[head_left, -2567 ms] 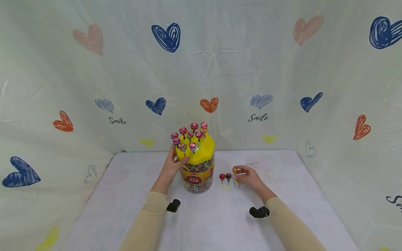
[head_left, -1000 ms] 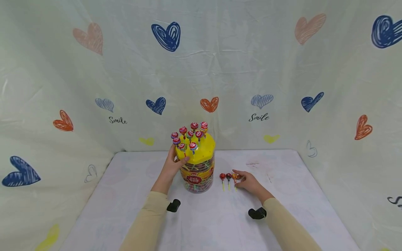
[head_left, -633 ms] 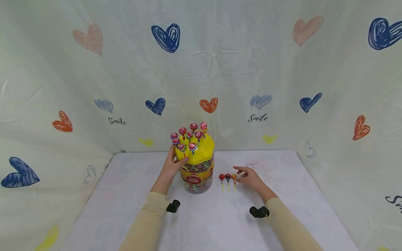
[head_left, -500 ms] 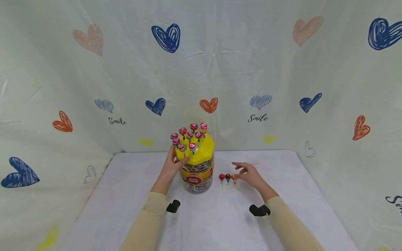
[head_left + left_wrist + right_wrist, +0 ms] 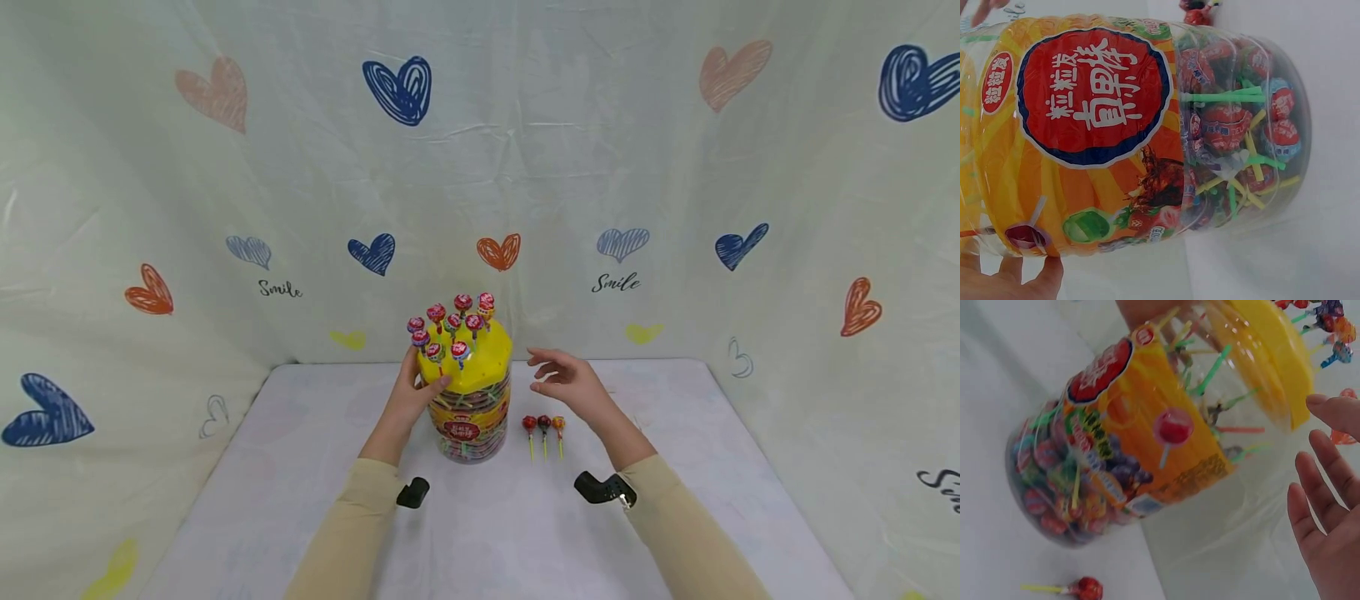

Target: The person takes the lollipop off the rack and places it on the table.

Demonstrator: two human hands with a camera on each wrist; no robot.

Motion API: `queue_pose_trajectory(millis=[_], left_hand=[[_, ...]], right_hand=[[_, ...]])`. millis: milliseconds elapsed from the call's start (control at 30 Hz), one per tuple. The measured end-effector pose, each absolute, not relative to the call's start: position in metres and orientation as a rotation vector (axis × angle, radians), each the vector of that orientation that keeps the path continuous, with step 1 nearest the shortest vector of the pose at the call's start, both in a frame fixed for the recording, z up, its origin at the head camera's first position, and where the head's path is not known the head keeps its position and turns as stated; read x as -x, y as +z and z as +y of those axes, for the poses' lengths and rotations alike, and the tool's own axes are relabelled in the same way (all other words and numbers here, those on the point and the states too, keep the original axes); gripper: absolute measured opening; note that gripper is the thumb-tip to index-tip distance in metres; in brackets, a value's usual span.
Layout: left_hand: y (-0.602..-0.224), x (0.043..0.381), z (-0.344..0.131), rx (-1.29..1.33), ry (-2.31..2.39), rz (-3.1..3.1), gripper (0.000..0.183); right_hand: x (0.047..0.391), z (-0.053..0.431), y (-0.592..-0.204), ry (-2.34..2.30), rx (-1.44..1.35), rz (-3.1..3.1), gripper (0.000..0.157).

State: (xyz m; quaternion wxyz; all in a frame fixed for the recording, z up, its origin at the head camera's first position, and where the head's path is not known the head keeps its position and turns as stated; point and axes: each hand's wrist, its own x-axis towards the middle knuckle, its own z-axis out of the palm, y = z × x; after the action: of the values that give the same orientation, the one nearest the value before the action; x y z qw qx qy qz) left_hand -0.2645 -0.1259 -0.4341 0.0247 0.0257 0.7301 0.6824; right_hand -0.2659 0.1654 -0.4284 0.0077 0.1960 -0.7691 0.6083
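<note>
A clear plastic jar (image 5: 471, 446) full of wrapped lollipops stands upright on the table, its label orange with a red oval. Several lollipops (image 5: 460, 351) stick up out of holes in its yellow lid (image 5: 489, 365). My left hand (image 5: 405, 404) holds the jar's upper left side, thumb in front at the lid's edge. Right of the jar my right hand (image 5: 572, 385) is raised with nothing in it, fingers spread loosely toward the lid. Below that hand, a red lollipop (image 5: 529, 422), a dark red lollipop (image 5: 544, 422) and an orange lollipop (image 5: 558, 423) lie in a row.
A white cloth covers the table (image 5: 300, 517). Behind it hangs a pale curtain (image 5: 525, 167) printed with hearts. Each wrist carries a black camera, the left camera (image 5: 413, 492) close below the jar.
The right hand set the orange lollipop down beside the other two, let go, then rose and moved left toward the jar. The left hand stayed on the jar.
</note>
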Motion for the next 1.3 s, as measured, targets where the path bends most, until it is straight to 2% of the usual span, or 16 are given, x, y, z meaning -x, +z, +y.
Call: queue_pose_trajectory(millis=[600, 1300], left_hand=[[-0.436, 0.266, -0.127, -0.135, 2.136, 2.253, 0.087], [-0.427, 0.261, -0.125, -0.106, 2.102, 2.262, 0.084]], right_hand=[[0.265, 0.12, -0.379, 2.061, -1.011, -2.082, 0.051], [0.269, 0.103, -0.371, 2.073, -1.042, -2.267, 0.069]])
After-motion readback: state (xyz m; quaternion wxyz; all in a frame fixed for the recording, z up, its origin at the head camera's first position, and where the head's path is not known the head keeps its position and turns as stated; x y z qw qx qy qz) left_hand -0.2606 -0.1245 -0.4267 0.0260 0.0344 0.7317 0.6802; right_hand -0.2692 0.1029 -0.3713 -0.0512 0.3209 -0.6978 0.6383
